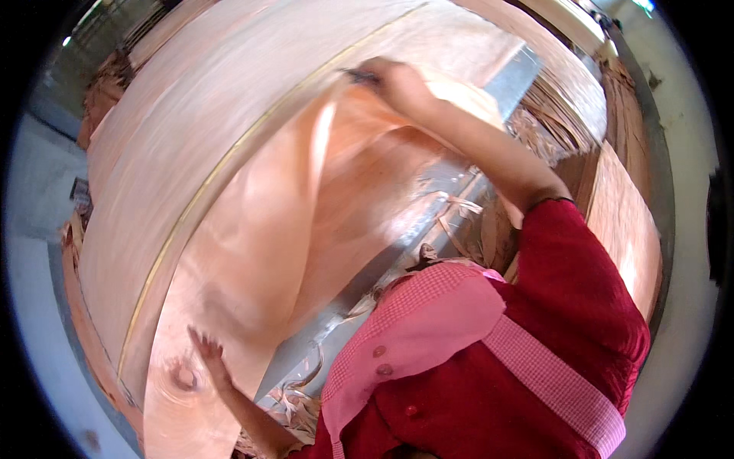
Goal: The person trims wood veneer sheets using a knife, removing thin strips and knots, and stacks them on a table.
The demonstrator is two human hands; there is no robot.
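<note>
A wide, thin sheet of wood veneer, pale reddish-brown, curves up in a fold in front of me. Above its far edge, my right hand is closed around a small dark tool, too smeared by motion to name. Whether those fingers also grip the sheet cannot be made out. My left hand has its fingers stretched out, over the sheet's near left part beside a round knot. Behind the fold lies a larger pale veneer surface, with a thin yellow strip running along it.
A grey metal surface shows beneath the veneer. Curled veneer scraps lie along its near side, close to my pink checked apron. Stacked veneer stands at the right, near a pale wall. More scraps hang at the far left.
</note>
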